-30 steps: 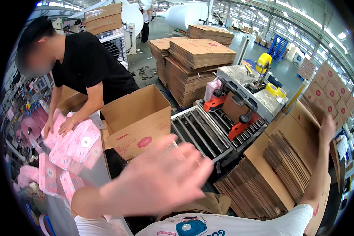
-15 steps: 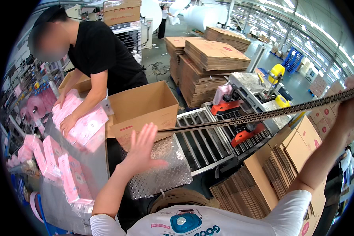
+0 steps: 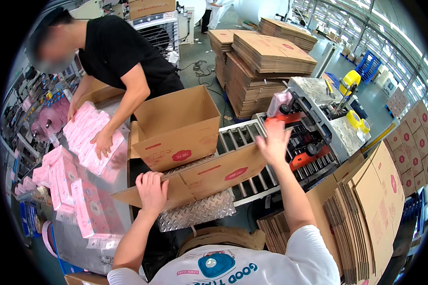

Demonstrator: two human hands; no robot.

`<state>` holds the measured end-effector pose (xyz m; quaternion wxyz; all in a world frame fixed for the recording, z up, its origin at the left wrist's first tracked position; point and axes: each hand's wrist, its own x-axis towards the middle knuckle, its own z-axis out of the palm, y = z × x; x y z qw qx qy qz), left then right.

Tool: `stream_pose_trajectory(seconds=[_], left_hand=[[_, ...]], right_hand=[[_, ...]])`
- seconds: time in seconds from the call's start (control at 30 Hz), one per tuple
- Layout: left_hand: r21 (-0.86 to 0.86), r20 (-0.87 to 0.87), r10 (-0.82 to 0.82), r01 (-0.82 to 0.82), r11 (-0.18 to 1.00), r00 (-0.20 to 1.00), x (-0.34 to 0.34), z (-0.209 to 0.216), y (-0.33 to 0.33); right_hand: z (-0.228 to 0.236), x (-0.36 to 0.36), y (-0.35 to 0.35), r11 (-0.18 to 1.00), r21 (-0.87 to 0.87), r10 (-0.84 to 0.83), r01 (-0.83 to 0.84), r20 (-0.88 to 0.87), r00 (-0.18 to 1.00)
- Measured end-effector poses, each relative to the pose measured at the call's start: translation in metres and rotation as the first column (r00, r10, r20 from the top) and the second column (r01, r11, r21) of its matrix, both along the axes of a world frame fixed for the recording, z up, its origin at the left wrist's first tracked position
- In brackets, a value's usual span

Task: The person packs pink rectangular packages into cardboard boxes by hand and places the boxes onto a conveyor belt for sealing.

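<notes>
A folded-flat cardboard carton (image 3: 209,175) stands on its long edge in front of me, slanting up to the right. My left hand (image 3: 152,192) has its fingers closed over its top edge near the left end. Against the right end rests my right hand (image 3: 275,145), fingers stretched and apart; whether it presses the board I cannot tell. Just beyond is an opened-up carton (image 3: 176,128) with its top uncovered and no contents visible. Part of a metal tread plate (image 3: 199,213) shows below the flat carton.
A co-worker in black gathers pink packs (image 3: 92,137) at the left; more pink packs (image 3: 88,209) lie nearer. A roller conveyor (image 3: 242,135) leads to a taping machine (image 3: 304,137). Flat cartons are stacked at the right (image 3: 361,213) and behind (image 3: 266,61).
The flat carton, seen edge-on and stretched far right before, now stands across in front of me. My right hand has come inward; my left has lowered and closed on its edge.
</notes>
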<state>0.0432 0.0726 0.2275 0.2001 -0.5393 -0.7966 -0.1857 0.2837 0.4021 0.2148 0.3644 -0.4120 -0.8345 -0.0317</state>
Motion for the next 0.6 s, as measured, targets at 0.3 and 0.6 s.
stream_pose_trajectory(seconds=[0.3,0.6], left_hand=[[-0.112,0.132,-0.290,0.305,0.946,0.948,0.041,0.011,-0.031],[0.193,0.347,-0.696,0.678,0.709,0.629,0.044,0.023,0.000]], right_hand=[[0.056,-0.013,0.041,0.852,-0.523,0.341,-0.023,0.521,0.782],[0.098,0.014,0.027,0.947,-0.283,0.188,0.152,0.873,0.450]])
